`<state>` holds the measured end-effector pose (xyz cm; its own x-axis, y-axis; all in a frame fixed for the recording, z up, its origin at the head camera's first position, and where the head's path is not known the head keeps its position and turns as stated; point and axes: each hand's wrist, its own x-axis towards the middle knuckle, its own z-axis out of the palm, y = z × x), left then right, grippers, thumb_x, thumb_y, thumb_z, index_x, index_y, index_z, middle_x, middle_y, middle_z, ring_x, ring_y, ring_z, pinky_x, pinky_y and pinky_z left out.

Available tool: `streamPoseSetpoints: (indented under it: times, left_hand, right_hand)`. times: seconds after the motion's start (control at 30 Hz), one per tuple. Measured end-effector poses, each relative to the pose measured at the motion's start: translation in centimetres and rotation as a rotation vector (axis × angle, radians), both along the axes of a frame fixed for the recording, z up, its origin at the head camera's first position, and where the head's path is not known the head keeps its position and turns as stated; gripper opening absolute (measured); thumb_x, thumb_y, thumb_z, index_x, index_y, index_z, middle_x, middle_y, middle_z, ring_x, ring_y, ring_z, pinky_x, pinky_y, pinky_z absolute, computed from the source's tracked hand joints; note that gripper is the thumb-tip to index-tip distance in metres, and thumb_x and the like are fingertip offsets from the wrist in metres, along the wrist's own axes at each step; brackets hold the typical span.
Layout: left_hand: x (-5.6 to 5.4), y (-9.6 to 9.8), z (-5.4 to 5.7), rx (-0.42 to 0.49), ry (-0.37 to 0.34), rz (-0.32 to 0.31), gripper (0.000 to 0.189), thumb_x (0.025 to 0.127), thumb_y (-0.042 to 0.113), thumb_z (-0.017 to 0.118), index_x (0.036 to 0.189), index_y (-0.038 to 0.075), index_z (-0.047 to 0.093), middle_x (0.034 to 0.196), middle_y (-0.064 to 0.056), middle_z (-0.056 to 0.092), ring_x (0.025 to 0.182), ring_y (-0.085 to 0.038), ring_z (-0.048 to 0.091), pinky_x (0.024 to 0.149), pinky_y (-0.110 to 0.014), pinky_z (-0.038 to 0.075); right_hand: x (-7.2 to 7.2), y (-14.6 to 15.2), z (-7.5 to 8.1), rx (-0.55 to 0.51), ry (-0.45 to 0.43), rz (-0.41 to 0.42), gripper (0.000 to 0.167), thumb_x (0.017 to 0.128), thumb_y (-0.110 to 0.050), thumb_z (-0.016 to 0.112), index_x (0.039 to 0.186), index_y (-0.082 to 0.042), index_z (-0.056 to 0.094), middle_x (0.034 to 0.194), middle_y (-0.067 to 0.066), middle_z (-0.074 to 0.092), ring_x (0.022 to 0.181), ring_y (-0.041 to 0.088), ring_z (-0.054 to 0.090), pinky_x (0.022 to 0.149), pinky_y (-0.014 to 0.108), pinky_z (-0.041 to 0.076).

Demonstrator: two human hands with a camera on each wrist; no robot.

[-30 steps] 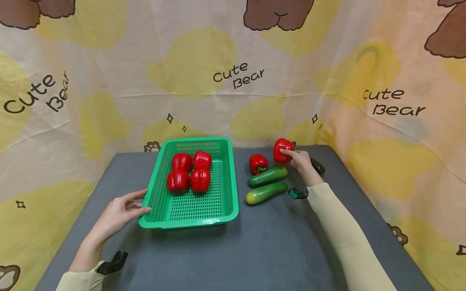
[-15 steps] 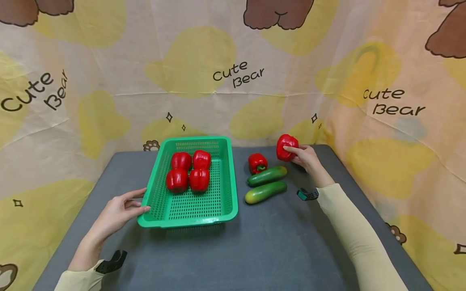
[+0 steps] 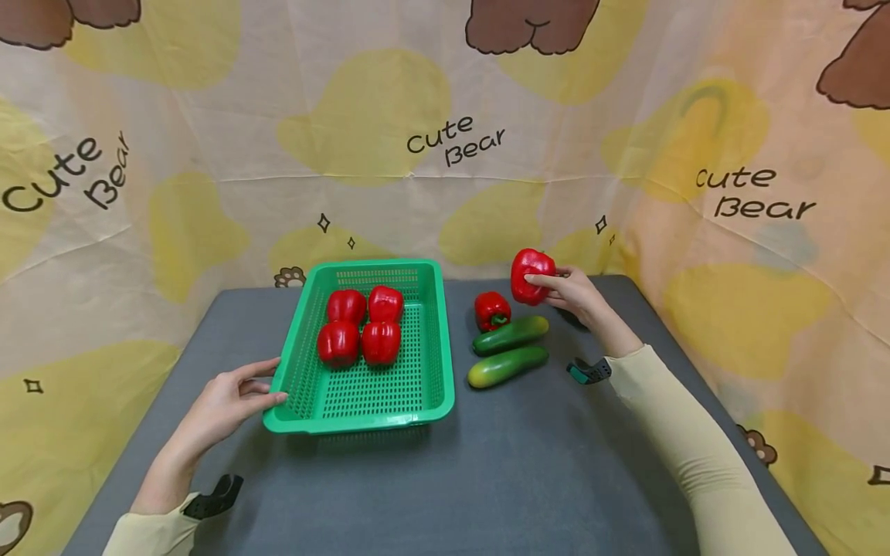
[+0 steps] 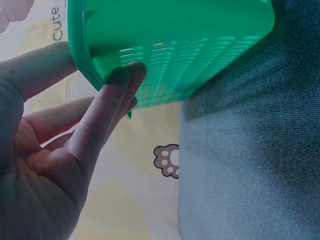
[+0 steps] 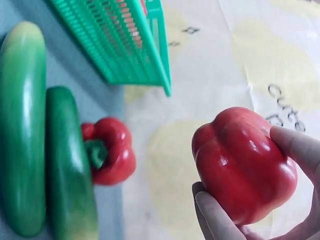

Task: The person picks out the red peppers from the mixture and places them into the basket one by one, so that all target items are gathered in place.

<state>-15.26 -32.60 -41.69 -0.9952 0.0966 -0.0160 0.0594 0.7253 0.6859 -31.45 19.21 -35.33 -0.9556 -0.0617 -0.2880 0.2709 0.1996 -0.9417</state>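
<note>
My right hand [image 3: 573, 292] holds a red bell pepper [image 3: 531, 276] off the table, thumb on one side and fingers on the other; the right wrist view shows this bell pepper [image 5: 245, 165] close up. My left hand [image 3: 225, 405] grips the left rim of a green plastic basket [image 3: 448, 386]. In the left wrist view, fingers [image 4: 102, 112] lie against the outer wall of the basket [image 4: 175, 17]. Inside the basket sit several red bell peppers [image 3: 381, 344]. Another red bell pepper [image 3: 492, 311] rests on the table to the right of the basket, its green stem towards me.
Two green cucumbers [image 3: 511, 336] lie side by side in front of the loose bell pepper. A dark object [image 3: 572, 316] is mostly hidden beneath my right hand. The grey table [image 3: 445, 494] ends at a patterned cloth backdrop [image 3: 375, 224].
The held bell pepper rose and went right with my right hand, then moved back left and higher. My left hand stays at the basket's rim.
</note>
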Motion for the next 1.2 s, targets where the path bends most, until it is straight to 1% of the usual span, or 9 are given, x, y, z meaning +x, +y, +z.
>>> streamPoseSetpoints:
  times: [0.17, 0.33, 0.43, 0.57, 0.63, 0.87, 0.97, 1.1, 1.2]
  left_hand:
    - [0.0, 0.0, 0.2, -0.005, 0.002, -0.002, 0.069, 0.084, 0.038, 0.071, 0.140, 0.006, 0.046, 0.112, -0.013, 0.068, 0.088, 0.000, 0.064, 0.072, -0.027, 0.050]
    - [0.1, 0.1, 0.2, 0.000, -0.001, -0.005, 0.069, 0.084, 0.038, 0.072, 0.140, 0.006, 0.046, 0.111, -0.013, 0.068, 0.089, -0.002, 0.065, 0.072, -0.026, 0.050]
    - [0.1, 0.0, 0.3, 0.002, -0.004, -0.006, 0.069, 0.084, 0.038, 0.072, 0.140, 0.006, 0.046, 0.110, -0.013, 0.069, 0.088, -0.003, 0.065, 0.071, -0.027, 0.050]
    - [0.0, 0.0, 0.3, -0.004, -0.012, -0.001, 0.069, 0.083, 0.038, 0.072, 0.140, 0.006, 0.047, 0.108, -0.011, 0.069, 0.088, -0.003, 0.065, 0.072, -0.027, 0.050]
    - [0.0, 0.0, 0.2, -0.008, -0.011, -0.002, 0.069, 0.083, 0.038, 0.072, 0.139, 0.006, 0.047, 0.106, -0.011, 0.070, 0.088, -0.003, 0.065, 0.072, -0.027, 0.050]
    - [0.0, 0.0, 0.3, -0.005, -0.015, -0.001, 0.070, 0.083, 0.038, 0.072, 0.140, 0.006, 0.047, 0.104, -0.009, 0.070, 0.088, -0.005, 0.065, 0.072, -0.028, 0.050]
    - [0.1, 0.0, 0.4, -0.007, -0.019, 0.002, 0.070, 0.083, 0.039, 0.072, 0.140, 0.006, 0.046, 0.104, -0.009, 0.070, 0.089, -0.004, 0.065, 0.073, -0.029, 0.050]
    - [0.1, 0.0, 0.3, -0.011, -0.015, 0.004, 0.070, 0.083, 0.040, 0.072, 0.140, 0.007, 0.046, 0.104, -0.009, 0.070, 0.089, -0.005, 0.065, 0.074, -0.030, 0.050]
    - [0.0, 0.1, 0.3, -0.006, -0.012, -0.001, 0.071, 0.083, 0.039, 0.072, 0.140, 0.006, 0.046, 0.103, -0.009, 0.071, 0.089, -0.008, 0.066, 0.074, -0.030, 0.050]
  right_hand:
    - [0.6, -1.5, 0.9, 0.039, 0.014, 0.051, 0.092, 0.087, -0.031, 0.067, 0.149, 0.002, 0.008, 0.146, 0.023, 0.034, 0.123, 0.034, 0.052, 0.096, 0.035, 0.045]
    - [1.1, -2.9, 1.6, 0.038, 0.021, 0.102, 0.088, 0.088, -0.031, 0.067, 0.147, 0.004, 0.012, 0.142, 0.023, 0.041, 0.117, 0.031, 0.057, 0.092, 0.032, 0.048]
    - [1.2, -3.8, 1.8, 0.053, 0.034, 0.146, 0.082, 0.088, -0.032, 0.066, 0.146, 0.003, 0.020, 0.137, 0.023, 0.048, 0.104, 0.024, 0.065, 0.088, 0.030, 0.050]
    - [1.5, -5.2, 1.9, 0.055, 0.048, 0.183, 0.076, 0.088, -0.029, 0.066, 0.144, 0.002, 0.025, 0.134, 0.023, 0.049, 0.098, 0.023, 0.066, 0.094, 0.037, 0.048]
    - [1.7, -5.9, 2.0, 0.046, 0.049, 0.191, 0.075, 0.088, -0.027, 0.066, 0.143, 0.002, 0.024, 0.134, 0.022, 0.047, 0.101, 0.027, 0.064, 0.098, 0.043, 0.045]
    - [1.8, -8.4, 2.1, 0.039, 0.025, 0.244, 0.067, 0.088, -0.028, 0.067, 0.137, 0.001, 0.031, 0.128, 0.020, 0.051, 0.090, 0.023, 0.068, 0.091, 0.040, 0.050]
    - [1.9, -9.6, 2.3, 0.025, 0.012, 0.270, 0.066, 0.088, -0.028, 0.066, 0.137, 0.001, 0.032, 0.128, 0.020, 0.052, 0.093, 0.026, 0.068, 0.090, 0.040, 0.050]
    - [2.1, -11.4, 2.4, 0.000, -0.004, 0.307, 0.064, 0.088, -0.024, 0.066, 0.136, 0.002, 0.032, 0.131, 0.020, 0.050, 0.103, 0.032, 0.065, 0.092, 0.041, 0.049]
    - [2.2, -12.7, 2.4, 0.004, -0.007, 0.346, 0.060, 0.088, -0.022, 0.067, 0.133, 0.002, 0.037, 0.131, 0.018, 0.050, 0.103, 0.031, 0.064, 0.091, 0.041, 0.050]
